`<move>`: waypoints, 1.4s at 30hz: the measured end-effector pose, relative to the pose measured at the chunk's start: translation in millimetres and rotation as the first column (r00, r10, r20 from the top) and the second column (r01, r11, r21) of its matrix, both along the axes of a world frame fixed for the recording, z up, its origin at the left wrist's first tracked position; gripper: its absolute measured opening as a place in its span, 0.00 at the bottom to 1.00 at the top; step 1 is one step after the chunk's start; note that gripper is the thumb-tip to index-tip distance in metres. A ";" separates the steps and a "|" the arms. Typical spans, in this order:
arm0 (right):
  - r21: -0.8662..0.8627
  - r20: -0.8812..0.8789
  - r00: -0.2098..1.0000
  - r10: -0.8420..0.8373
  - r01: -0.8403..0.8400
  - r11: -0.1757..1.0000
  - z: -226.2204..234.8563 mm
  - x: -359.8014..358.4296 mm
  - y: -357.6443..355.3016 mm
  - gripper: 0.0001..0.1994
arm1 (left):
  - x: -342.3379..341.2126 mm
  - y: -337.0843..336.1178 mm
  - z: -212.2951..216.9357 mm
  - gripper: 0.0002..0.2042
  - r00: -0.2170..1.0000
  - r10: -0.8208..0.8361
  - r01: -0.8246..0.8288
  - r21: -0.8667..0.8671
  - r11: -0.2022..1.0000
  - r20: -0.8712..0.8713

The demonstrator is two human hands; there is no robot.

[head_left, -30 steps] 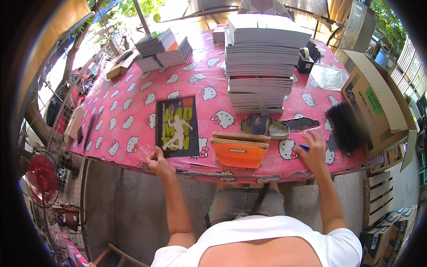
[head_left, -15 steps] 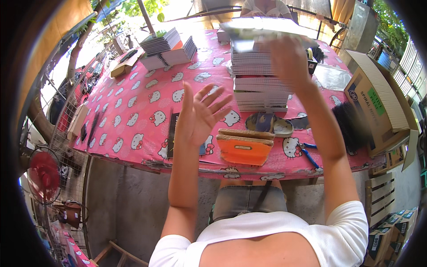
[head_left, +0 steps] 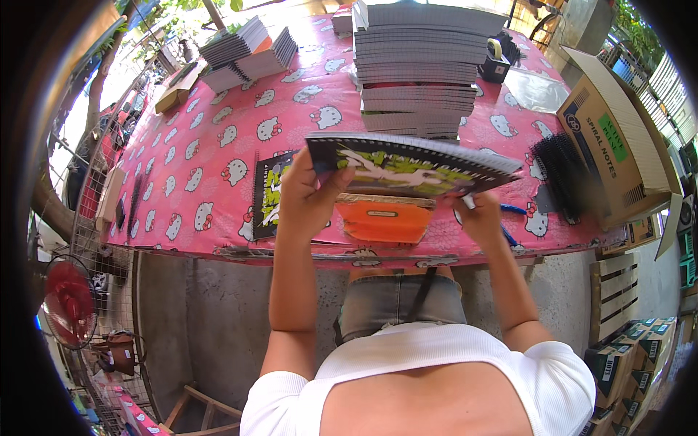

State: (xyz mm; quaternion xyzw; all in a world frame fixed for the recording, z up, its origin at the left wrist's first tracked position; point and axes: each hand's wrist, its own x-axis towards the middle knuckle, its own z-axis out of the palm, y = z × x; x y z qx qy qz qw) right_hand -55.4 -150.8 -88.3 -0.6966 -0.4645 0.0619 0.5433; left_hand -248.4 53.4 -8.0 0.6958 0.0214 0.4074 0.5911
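In front of me, a notebook [head_left: 407,168] with a dark cover and green and white artwork is tilted above the table, a row of holes or binding along its far edge. My left hand [head_left: 309,192] grips its left end, thumb on the cover. At its lower right edge, my right hand [head_left: 478,216] pinches the corner. Just below the notebook stands an orange block [head_left: 385,221] with a worn, brownish top edge, partly covered. Another spiral notebook [head_left: 267,192] with similar artwork lies flat beside my left hand. Behind rises a tall stack of notebooks [head_left: 422,54].
Black plastic coils [head_left: 556,171] lie beside an open cardboard box [head_left: 618,145] on the right. A blue-handled tool [head_left: 509,234] sits near my right hand. More notebooks [head_left: 247,54] are piled far left. A tape dispenser [head_left: 494,62] stands behind the stack. The pink-covered table [head_left: 211,152] ends before my waist.
My right hand has brought the notebook down from the top of the stack toward me. My left hand, open and raised before, has closed on its left end. The view has tilted slightly.
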 end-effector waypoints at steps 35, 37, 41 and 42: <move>0.090 0.284 0.959 -0.006 -0.020 0.996 44.9 14.3 -23.1 0.18 | 66.6 -69.5 -26.7 0.12 0.901 0.414 -0.212 0.703 0.679 -0.129; 0.066 0.122 0.992 0.034 -0.043 0.997 42.5 15.8 -18.6 0.17 | 68.5 -70.5 -25.9 0.10 0.916 0.400 -0.285 0.671 0.685 -0.019; 0.103 0.150 0.988 -0.025 0.009 0.995 56.1 17.6 -12.0 0.12 | 66.9 -70.6 -24.6 0.08 0.909 0.418 -0.314 0.661 0.682 0.001; 0.066 0.145 0.987 0.069 -0.080 0.995 61.1 13.6 -9.9 0.11 | 66.5 -70.2 -25.6 0.08 0.906 0.424 -0.321 0.659 0.680 0.003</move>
